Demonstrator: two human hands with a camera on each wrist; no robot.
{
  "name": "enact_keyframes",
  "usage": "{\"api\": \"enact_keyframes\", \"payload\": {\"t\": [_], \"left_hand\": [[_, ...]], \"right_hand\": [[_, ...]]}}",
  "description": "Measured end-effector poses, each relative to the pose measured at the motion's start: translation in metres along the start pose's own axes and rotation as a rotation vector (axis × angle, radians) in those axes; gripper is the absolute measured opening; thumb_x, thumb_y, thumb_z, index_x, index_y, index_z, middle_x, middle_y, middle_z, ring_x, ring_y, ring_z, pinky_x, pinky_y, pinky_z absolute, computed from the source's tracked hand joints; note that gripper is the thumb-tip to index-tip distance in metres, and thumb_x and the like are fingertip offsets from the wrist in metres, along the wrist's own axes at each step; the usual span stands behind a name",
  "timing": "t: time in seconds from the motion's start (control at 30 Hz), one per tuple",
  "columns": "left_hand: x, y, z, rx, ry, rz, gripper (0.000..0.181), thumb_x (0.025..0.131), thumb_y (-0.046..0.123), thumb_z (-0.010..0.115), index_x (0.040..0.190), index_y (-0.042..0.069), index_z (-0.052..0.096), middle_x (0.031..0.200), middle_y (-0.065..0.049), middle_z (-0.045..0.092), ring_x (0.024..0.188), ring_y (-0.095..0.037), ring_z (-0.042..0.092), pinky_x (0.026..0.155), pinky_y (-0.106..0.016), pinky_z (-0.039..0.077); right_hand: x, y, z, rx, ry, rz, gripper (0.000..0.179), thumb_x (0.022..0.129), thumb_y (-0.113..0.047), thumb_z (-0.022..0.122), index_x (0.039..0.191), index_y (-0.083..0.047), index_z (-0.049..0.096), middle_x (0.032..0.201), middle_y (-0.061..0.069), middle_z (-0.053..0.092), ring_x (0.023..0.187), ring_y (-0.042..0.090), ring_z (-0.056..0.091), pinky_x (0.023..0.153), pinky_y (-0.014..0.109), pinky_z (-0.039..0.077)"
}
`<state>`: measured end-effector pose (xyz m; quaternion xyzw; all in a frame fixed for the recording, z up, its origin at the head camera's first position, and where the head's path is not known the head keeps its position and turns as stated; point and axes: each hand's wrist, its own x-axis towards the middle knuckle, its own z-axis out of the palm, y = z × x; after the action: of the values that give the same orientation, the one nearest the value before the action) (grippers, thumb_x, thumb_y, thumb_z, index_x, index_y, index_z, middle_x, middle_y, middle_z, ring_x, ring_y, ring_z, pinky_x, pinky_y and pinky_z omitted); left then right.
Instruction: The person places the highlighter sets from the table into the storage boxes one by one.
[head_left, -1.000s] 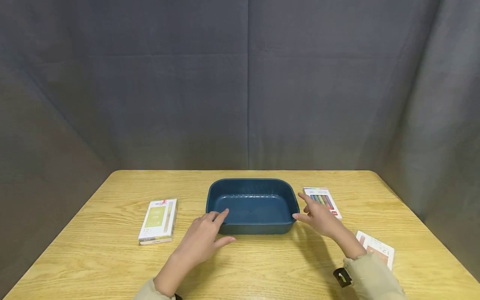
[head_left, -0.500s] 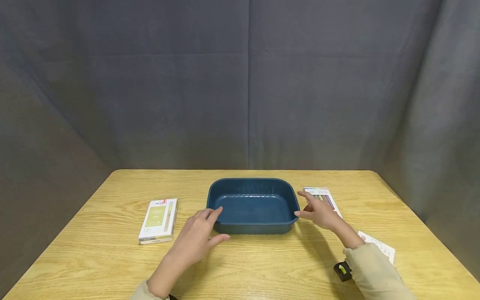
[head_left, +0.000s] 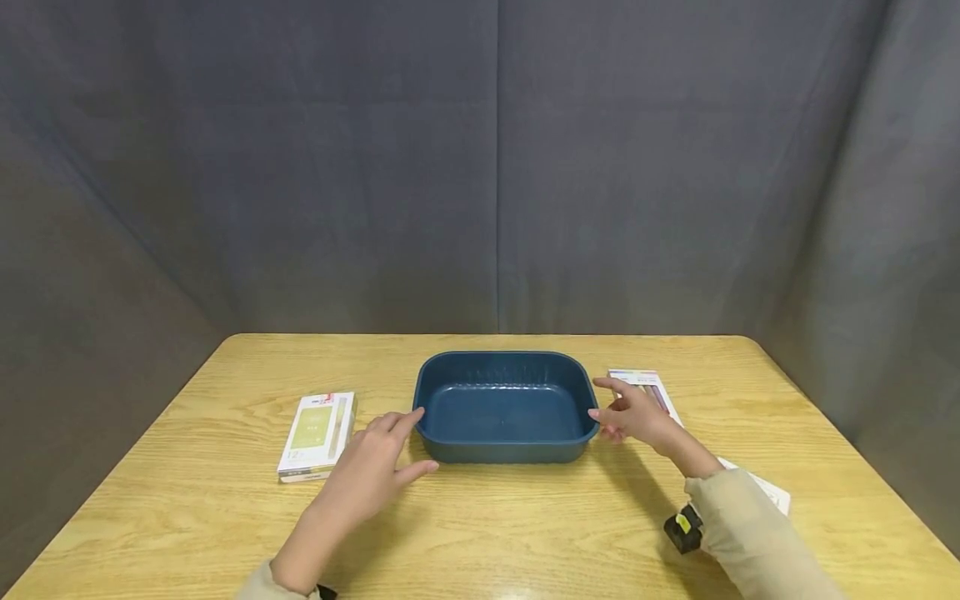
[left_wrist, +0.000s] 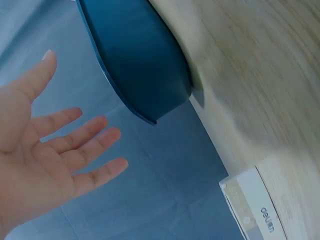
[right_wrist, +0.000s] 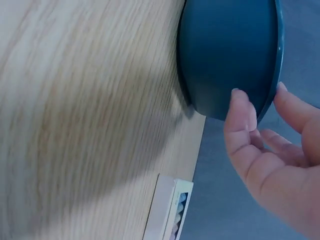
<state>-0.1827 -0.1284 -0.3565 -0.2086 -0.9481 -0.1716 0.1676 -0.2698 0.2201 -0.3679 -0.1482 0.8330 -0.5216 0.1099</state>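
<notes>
A deep blue rectangular plastic basin with rounded corners stands mid-table, nothing inside it. My left hand is just off its near left corner, fingers spread and a gap from the basin showing in the left wrist view. It overlaps the edge of a white box with a green panel, marked "deli" on its end. At the right end, my right hand pinches the basin's rim: thumb tip on the rim, curled fingers against the outer wall.
Behind my right hand lies a white box with a window showing coloured sticks. Another white box peeks out from under the right sleeve. Grey curtains enclose the wooden table at the back and sides.
My left hand has drawn back leftward and down from over the basin's near left corner, toward the green-panelled box. My right hand stays at the right rim. The basin stands where it was.
</notes>
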Motion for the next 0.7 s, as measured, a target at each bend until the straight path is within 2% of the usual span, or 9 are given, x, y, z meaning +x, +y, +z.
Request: {"api": "enact_keyframes", "payload": {"t": [0.17, 0.33, 0.7], "left_hand": [[0.000, -0.005, -0.004, -0.047, 0.006, -0.020, 0.064, 0.075, 0.033, 0.071, 0.125, -0.001, 0.049, 0.113, -0.018, 0.055, 0.103, -0.032, 0.052, 0.083, -0.046, 0.042], [-0.002, -0.009, -0.008, -0.092, 0.023, -0.036, 0.062, 0.075, 0.030, 0.072, 0.124, -0.001, 0.049, 0.113, -0.017, 0.054, 0.102, -0.032, 0.053, 0.083, -0.043, 0.043], [-0.008, -0.027, -0.013, -0.208, -0.006, -0.114, 0.063, 0.077, 0.027, 0.071, 0.127, -0.002, 0.046, 0.118, -0.017, 0.052, 0.108, -0.033, 0.048, 0.086, -0.046, 0.040]], "right_hand": [[0.002, 0.000, -0.001, 0.066, -0.033, -0.003, 0.061, 0.087, -0.004, 0.056, 0.136, 0.011, 0.022, 0.071, 0.015, 0.056, 0.061, 0.025, 0.057, 0.058, 0.036, 0.048], [0.002, 0.000, -0.002, 0.104, -0.070, 0.018, 0.059, 0.089, 0.000, 0.051, 0.137, 0.010, 0.018, 0.070, 0.013, 0.054, 0.060, 0.021, 0.056, 0.059, 0.034, 0.048], [0.005, 0.002, -0.003, 0.252, -0.148, 0.081, 0.062, 0.092, 0.001, 0.044, 0.141, 0.004, 0.006, 0.073, 0.009, 0.048, 0.062, 0.017, 0.054, 0.060, 0.029, 0.047]]}}
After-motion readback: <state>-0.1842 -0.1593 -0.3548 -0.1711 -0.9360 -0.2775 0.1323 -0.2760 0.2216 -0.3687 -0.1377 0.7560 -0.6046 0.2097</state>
